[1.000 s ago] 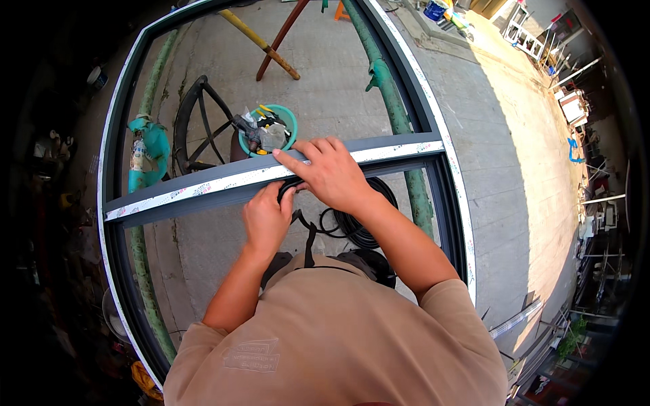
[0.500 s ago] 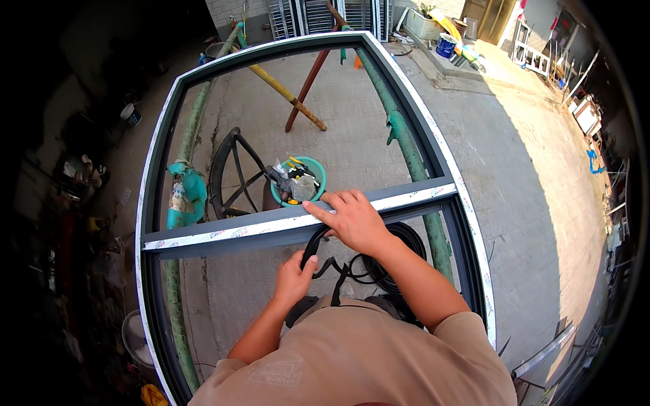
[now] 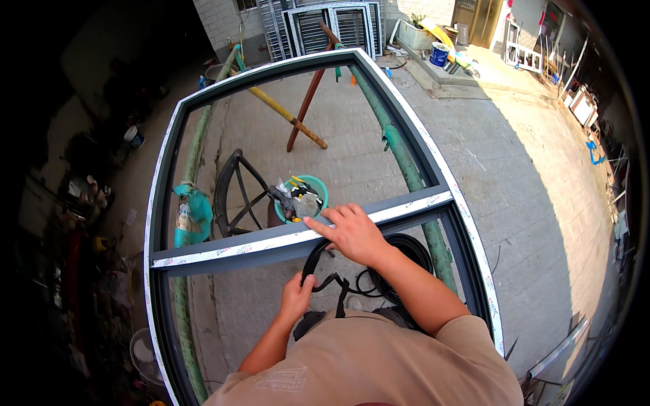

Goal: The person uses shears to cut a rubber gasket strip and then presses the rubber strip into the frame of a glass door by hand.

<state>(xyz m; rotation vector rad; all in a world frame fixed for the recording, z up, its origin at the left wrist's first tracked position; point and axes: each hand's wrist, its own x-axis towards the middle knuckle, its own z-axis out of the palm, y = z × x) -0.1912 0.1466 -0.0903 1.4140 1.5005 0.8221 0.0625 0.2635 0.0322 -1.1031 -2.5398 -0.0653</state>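
Note:
A black rubber sealing strip [image 3: 312, 262] bends upward from my left hand [image 3: 296, 296], whose thumb and fingers are closed around it. My right hand [image 3: 352, 233] grips the crossbar [image 3: 271, 248] of a large dark grey window frame [image 3: 160, 196] edged with white protective film. Its thumb points left along the bar and its fingers curl over the far side. The strip's upper end passes under this hand, where its exact seat is hidden. More strip loops down by my body, and a black coil [image 3: 411, 260] lies under my right forearm.
Green pipe supports [image 3: 406, 159] carry the frame. Through it show a turquoise basin [image 3: 316, 181] of odds and ends, a black wheel-like ring [image 3: 223, 183], and crossed yellow and red poles [image 3: 277, 103]. Slatted window frames [image 3: 332, 32] lean on the far wall.
The view has tilted slightly, so the frame sits lower in the picture. Both hands keep nearly the same places on the strip and crossbar.

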